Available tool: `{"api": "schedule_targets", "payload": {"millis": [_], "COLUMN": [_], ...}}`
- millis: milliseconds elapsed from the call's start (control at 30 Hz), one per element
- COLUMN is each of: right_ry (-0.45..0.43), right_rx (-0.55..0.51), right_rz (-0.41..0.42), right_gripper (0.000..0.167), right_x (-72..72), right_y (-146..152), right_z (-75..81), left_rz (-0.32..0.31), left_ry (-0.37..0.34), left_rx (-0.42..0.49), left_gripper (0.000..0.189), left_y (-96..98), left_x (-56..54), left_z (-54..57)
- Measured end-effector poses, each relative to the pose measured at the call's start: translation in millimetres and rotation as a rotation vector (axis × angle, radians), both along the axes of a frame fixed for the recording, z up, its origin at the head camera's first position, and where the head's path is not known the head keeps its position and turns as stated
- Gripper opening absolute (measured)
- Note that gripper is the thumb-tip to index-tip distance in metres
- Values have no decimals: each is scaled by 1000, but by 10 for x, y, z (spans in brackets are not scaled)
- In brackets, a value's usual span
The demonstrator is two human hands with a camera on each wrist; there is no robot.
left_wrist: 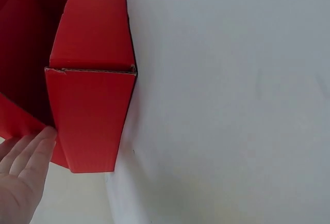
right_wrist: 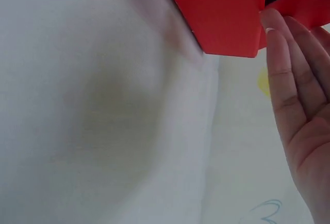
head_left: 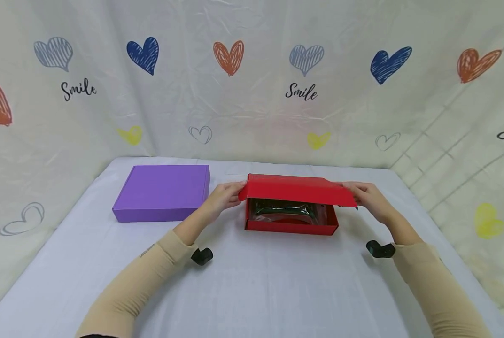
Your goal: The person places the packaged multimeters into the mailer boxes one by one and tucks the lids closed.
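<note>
A red cardboard box (head_left: 291,228) stands on the table with its lid (head_left: 298,190) partly raised. Through the front gap shows something dark and shiny in clear plastic (head_left: 283,207); its kind cannot be made out. At the lid's left end, my left hand (head_left: 223,199) touches the side flap with nearly straight fingers, also seen in the left wrist view on the flap (left_wrist: 20,120). On the opposite end, my right hand (head_left: 369,199) rests its extended fingers (right_wrist: 281,61) against the lid's side. Part of the box's inside is hidden under the lid.
A closed purple box (head_left: 163,190) lies to the left, close to my left forearm. The white-covered table (head_left: 252,281) ends at a hanging backdrop (head_left: 252,108) printed with hearts. Black wrist cameras (head_left: 202,256) stick out below both wrists.
</note>
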State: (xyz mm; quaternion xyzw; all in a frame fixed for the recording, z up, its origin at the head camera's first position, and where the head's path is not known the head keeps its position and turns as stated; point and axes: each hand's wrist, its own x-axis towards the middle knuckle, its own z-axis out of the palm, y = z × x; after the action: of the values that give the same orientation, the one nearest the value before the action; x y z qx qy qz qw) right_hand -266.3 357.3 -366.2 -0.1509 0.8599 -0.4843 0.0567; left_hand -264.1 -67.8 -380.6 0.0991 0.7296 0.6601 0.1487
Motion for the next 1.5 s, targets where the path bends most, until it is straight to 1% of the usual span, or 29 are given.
{"api": "schedule_targets", "payload": {"millis": [100, 233, 400, 500, 567, 733, 967, 1133, 1300, 1500], "right_ry": [-14, -40, -67, -85, -97, -116, -130, -132, -142, -173], "right_rx": [50, 96, 142, 150, 142, 130, 140, 133, 137, 177], "right_rz": [13, 44, 83, 85, 87, 96, 107, 127, 152, 174], "right_gripper": [52, 51, 52, 54, 54, 55, 57, 57, 60, 64], "right_x": [13, 39, 68, 85, 89, 89, 80, 91, 111, 138], "right_y": [-12, -16, 5, 8, 11, 24, 43, 44, 45, 55], "right_z": [21, 38, 29, 18, 3, -34, -76, -95, -88, -61], "left_rz": [-29, -66, -109, -115, -119, -145, -157, -160, -162, -161], "left_ry": [6, 34, 82, 97, 99, 105, 144, 160, 163, 172], "left_rx": [-31, -86, -223, -277, -283, -262, -307, -306, -295, -307], "left_gripper": [62, 59, 62, 66, 67, 69, 69, 70, 71, 71], "left_y": [-25, -60, -92, -108, -113, -110, -122, -125, -128, -136], "left_x": [8, 30, 61, 76, 82, 84, 113, 140, 151, 166], "left_z": [-14, -24, -47, -69, -78, -87, -88, -86, -94, -110]}}
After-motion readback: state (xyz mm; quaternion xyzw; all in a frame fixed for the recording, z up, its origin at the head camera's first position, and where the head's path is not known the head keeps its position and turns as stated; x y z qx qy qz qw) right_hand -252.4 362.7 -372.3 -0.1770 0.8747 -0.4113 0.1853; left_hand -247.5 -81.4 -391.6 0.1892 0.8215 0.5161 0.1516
